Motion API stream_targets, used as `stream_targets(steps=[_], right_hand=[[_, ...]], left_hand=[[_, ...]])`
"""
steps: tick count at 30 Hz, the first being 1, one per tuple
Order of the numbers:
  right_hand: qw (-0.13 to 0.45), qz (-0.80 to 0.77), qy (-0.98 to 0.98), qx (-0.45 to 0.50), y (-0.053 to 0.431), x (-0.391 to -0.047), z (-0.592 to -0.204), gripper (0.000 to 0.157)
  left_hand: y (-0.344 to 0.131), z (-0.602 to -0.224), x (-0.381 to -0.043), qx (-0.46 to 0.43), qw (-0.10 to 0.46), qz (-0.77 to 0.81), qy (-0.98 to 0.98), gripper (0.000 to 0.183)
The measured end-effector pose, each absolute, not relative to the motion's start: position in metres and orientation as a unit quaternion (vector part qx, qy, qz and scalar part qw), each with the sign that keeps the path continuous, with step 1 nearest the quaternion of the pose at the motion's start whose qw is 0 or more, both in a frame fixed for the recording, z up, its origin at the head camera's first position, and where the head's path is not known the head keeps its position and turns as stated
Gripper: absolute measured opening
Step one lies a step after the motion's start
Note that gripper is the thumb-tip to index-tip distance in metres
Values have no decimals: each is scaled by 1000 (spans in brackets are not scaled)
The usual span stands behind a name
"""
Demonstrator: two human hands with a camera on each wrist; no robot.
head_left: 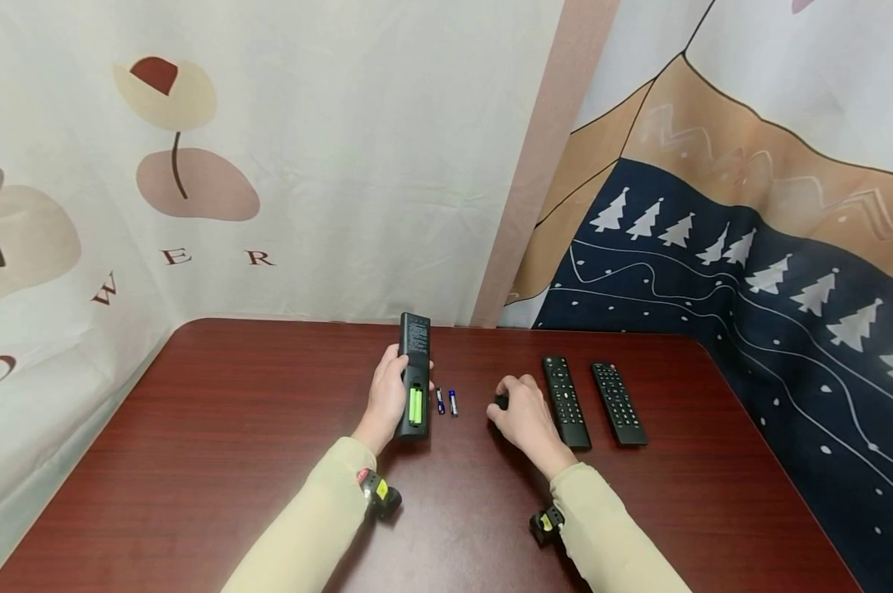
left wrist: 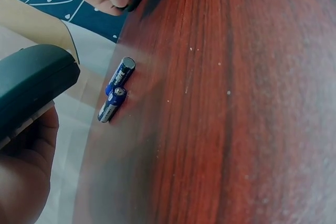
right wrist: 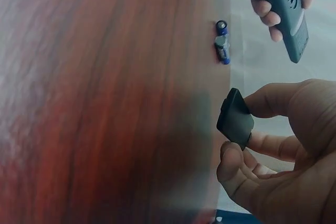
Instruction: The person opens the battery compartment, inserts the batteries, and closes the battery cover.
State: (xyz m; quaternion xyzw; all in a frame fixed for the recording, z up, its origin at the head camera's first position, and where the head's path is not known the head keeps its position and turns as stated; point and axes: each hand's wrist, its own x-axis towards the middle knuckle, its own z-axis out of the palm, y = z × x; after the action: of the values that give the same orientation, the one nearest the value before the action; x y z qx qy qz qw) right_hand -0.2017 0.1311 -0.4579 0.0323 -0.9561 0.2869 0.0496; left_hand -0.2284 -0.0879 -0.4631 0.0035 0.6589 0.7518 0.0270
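Observation:
In the head view my left hand (head_left: 384, 401) grips a black remote control (head_left: 415, 362), its back turned up. The battery compartment lies uncovered, with green batteries (head_left: 415, 405) inside. Between the thumb and fingers of my right hand (head_left: 524, 413) is a small black battery cover (right wrist: 236, 119), pinched by its edges in the right wrist view. Two blue batteries (head_left: 453, 403) lie on the table just right of the held remote. The left wrist view shows the remote's end (left wrist: 37, 82) and the blue batteries (left wrist: 121, 74) close together.
Two more black remotes, one (head_left: 565, 403) beside my right hand and another (head_left: 619, 403) farther right, lie buttons up on the reddish-brown table (head_left: 268, 387). A printed curtain (head_left: 357, 165) hangs behind the table's far edge, and a dark patterned cloth (head_left: 713, 305) hangs at the right.

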Motion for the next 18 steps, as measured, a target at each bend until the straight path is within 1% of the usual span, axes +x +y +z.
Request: stream_targets(steps=[8,18], right_hand=[[50,309,-949,38,123,-199,-450,19],[89,336,-936,60,115,-198,-449,14]], left_hand=[[-87,-463,-229,3,25,750,661,41],[-87,-463,-228,-1,26,751,659,41]])
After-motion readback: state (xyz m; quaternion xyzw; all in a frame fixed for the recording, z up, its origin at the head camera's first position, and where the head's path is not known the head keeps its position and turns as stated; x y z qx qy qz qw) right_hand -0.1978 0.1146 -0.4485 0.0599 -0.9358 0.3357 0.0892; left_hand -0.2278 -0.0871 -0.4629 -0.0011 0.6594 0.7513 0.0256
